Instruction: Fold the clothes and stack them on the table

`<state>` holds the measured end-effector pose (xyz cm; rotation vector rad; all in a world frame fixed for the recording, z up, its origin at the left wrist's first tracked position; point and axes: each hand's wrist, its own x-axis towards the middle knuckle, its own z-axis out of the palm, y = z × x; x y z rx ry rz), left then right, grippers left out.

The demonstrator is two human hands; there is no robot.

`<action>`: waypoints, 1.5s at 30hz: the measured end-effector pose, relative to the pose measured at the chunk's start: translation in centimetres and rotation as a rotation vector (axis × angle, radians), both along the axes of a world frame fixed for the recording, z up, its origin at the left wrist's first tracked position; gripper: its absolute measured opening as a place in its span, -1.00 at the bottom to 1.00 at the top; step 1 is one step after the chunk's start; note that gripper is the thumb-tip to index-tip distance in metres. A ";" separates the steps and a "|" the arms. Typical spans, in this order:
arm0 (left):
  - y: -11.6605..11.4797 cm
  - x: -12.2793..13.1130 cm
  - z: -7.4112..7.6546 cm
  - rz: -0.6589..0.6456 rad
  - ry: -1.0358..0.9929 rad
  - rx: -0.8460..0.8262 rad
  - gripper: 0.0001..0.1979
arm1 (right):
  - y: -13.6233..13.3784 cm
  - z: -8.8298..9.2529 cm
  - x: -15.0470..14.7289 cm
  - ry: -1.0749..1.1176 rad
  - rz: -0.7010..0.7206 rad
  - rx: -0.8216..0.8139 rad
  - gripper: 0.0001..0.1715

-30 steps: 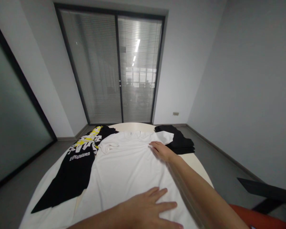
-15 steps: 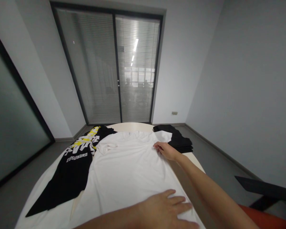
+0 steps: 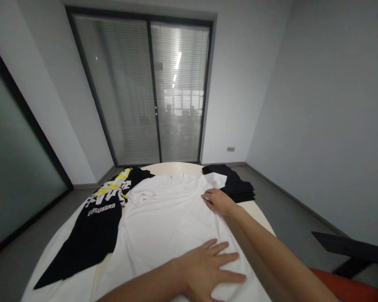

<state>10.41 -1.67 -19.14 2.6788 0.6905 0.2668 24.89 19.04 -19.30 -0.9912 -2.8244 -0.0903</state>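
Observation:
A white short-sleeved T-shirt (image 3: 166, 226) lies spread on the round table, its collar at the far side. My left hand (image 3: 212, 266) rests flat on the lower part of the shirt, fingers spread wide. Farther up, my right hand (image 3: 220, 202) is at the shirt's right edge, just below the sleeve. Its fingers are bent and appear to pinch the cloth there; the fingertips are partly hidden. To the left lies a black shirt (image 3: 91, 239) with white and yellow print, partly beside the white one.
Folded black clothes (image 3: 236, 184) are stacked at the far right of the pale table (image 3: 173, 167). A chair with a black armrest (image 3: 349, 247) and red seat (image 3: 343, 285) stands at the lower right. Beyond the table is a glazed partition with blinds (image 3: 122, 96).
My left hand has moved slightly up and left over the shirt, with its fingers spread wider. My right hand stays at almost the same spot by the sleeve.

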 end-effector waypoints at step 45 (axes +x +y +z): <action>8.7 -9.3 -4.0 1.086 0.040 0.072 -0.35 | 13.9 -1.3 -12.3 0.086 -0.682 -0.055 -0.56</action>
